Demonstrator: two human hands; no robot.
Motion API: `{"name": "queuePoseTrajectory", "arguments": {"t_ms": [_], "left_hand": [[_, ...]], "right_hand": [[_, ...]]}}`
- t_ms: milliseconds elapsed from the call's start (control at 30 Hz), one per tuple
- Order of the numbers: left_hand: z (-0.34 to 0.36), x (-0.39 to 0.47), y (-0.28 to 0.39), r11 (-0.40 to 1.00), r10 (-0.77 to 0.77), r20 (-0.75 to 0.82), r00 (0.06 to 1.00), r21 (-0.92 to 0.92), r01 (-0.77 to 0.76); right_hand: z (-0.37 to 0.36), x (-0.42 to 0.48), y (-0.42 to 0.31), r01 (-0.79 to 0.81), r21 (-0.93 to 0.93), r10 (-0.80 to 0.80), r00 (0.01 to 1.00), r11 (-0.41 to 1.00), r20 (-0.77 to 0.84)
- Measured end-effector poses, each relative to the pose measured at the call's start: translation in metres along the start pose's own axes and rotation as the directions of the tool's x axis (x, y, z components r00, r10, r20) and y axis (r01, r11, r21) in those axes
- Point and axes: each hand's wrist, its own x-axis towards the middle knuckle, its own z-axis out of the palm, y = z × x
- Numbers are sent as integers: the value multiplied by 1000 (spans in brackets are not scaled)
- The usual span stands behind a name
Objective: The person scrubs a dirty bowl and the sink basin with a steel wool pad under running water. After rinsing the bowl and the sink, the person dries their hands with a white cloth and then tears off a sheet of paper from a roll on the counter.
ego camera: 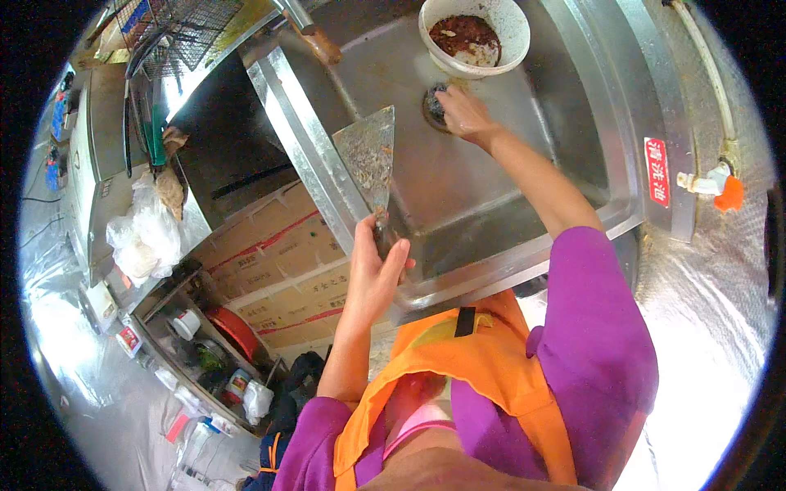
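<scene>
My left hand (371, 276) grips the dark handle of a scraper (367, 156) with a wide, flat metal blade. Its blade points up and away over the near left rim of a stainless steel sink (473, 178), and residue coats the metal. Down on the sink floor, the fingers of my right hand (466, 116) are bent at a dark, round drain strainer (435, 105). Whether they hold anything is hidden. Just beyond that hand sits a white plastic bowl (516, 37) with reddish-brown food residue inside.
A faucet spout (301, 15) and a wooden handle (322, 46) are at the far left rim. To the right is a valve with an orange handle (729, 195). Cardboard boxes (282, 270) stand below left, near a white plastic bag (147, 236) and a wire basket (184, 37).
</scene>
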Motion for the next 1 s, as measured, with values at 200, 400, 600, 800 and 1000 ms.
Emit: {"name": "queuePoseTrajectory", "arguments": {"t_ms": [200, 400, 600, 800, 1000], "left_hand": [[43, 72, 8, 998, 49, -47, 998, -32, -51], [61, 206, -69, 962, 171, -311, 935, 257, -90], [53, 280, -119, 882, 79, -442, 894, 449, 144], [53, 294, -80, 817, 64, -515, 855, 519, 252], [50, 323, -68, 802, 5, -555, 832, 499, 329]], "right_hand": [[5, -22, 30, -105, -87, 117, 981, 991, 151], [-9, -51, -16, -167, 317, 6, 893, 933, 451], [43, -50, 9, 547, -68, -526, 827, 834, 196], [-30, -28, 52, 186, -6, -182, 970, 983, 161], [14, -52, 96, -3, -88, 5, 1000, 996, 23]]}}
